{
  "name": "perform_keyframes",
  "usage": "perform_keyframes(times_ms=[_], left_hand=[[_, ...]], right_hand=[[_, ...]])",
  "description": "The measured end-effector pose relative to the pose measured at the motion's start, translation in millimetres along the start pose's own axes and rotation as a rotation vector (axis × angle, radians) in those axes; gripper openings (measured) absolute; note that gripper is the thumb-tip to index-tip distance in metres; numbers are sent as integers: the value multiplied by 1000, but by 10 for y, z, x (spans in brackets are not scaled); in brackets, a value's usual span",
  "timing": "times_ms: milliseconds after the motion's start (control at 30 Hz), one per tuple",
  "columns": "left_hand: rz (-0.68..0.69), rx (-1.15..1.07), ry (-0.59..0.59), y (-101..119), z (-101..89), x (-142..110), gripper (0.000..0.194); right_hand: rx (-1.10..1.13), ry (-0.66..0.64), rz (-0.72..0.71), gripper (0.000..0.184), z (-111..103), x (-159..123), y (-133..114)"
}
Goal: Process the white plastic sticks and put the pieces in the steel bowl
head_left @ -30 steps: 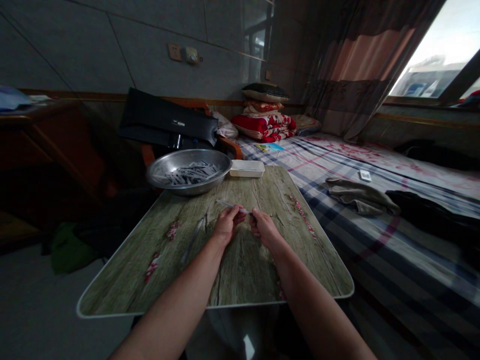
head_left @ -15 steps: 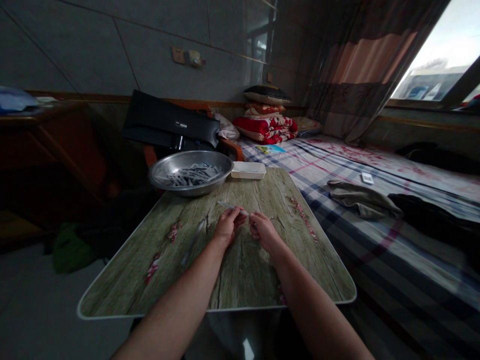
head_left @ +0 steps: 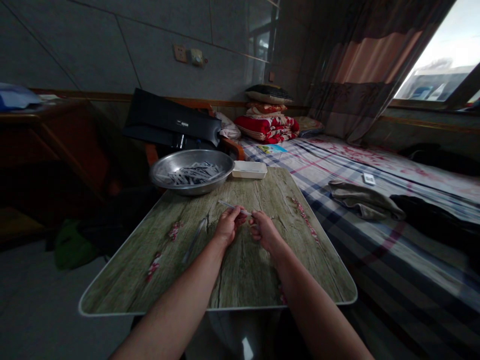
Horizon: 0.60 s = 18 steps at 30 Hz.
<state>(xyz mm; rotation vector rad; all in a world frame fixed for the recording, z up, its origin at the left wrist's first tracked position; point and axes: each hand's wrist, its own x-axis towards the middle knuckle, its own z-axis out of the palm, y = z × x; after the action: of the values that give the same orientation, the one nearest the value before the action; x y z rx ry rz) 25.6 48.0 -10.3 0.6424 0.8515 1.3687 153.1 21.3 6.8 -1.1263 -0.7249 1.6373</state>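
Note:
My left hand (head_left: 228,223) is closed around a slim, pale, pen-like stick (head_left: 226,204), whose far end sticks out to the upper left. At the stick's near end my right hand (head_left: 263,227) is closed, its thumb and finger pinching there. Just left of my left forearm, a thin translucent strip (head_left: 194,241) lies on the wood-patterned table (head_left: 247,275). Beyond my hands, a metal basin (head_left: 221,182) holds several slender white and dark pieces (head_left: 195,173). A shallow white tray (head_left: 249,170) stands beside it; its contents are hard to make out.
A bed with a checked sheet (head_left: 315,175) runs along the table's right side, bearing a grey garment (head_left: 354,199) and folded red bedding (head_left: 266,128). Behind the basin is a chair with a black case-like object (head_left: 170,120). A wooden desk (head_left: 56,135) stands at left.
My right hand has shifted slightly right, and a little more of the stick shows between the hands. The left hand stays in place. The view has tilted very slightly.

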Motion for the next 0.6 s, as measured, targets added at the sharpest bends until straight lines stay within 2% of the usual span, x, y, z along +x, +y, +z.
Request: perform_keyframes(times_ms=[67, 167, 267, 433, 600], left_hand=[[1, 6, -14, 0, 7, -7, 33], [10, 9, -14, 6, 9, -14, 32], [25, -12, 37, 30, -4, -3, 29], [42, -76, 155, 78, -40, 40, 29], [61, -52, 168, 84, -38, 21, 30]], right_hand=[[2, -15, 54, 36, -4, -2, -2], [-45, -24, 13, 36, -6, -5, 6], [-40, -3, -13, 27, 5, -22, -9], [94, -38, 38, 17, 4, -56, -73], [72, -84, 126, 13, -7, -51, -70]])
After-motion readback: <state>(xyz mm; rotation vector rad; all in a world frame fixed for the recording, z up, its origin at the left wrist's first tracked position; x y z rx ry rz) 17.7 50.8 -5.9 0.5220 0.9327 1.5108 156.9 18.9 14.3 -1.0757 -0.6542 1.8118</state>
